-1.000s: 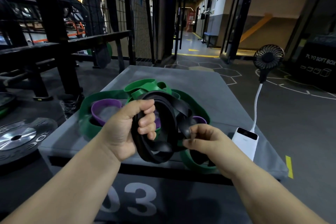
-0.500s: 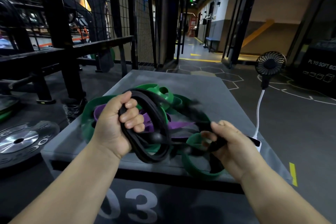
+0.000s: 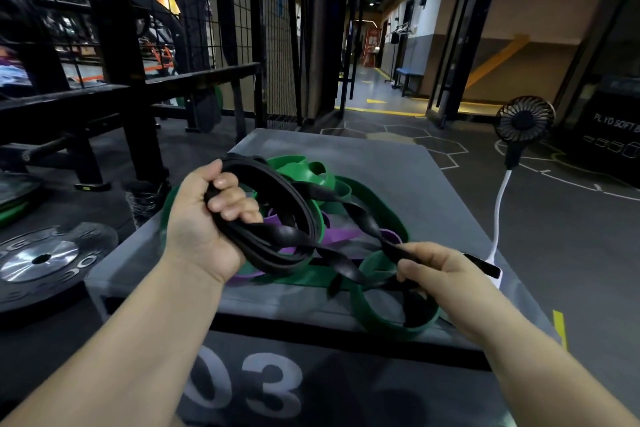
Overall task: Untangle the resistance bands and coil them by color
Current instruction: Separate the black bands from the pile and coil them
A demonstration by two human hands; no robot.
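While left hand [image 3: 197, 220] holds, right hand [image 3: 441, 276] pinches seemingly one black band [image 3: 362, 218].

The black band [image 3: 303, 215] is plain and dull. The green bands [image 3: 377, 208] are deep green, and the purple band [image 3: 341, 235] is bright. The box [image 3: 346, 156] is grey, with a black stripe and pale "03" on its near face. At right, the fan [image 3: 524, 118] is black on a white neck [image 3: 501, 208]. At left, the weight plate [image 3: 41, 258] is black with a silver centre.
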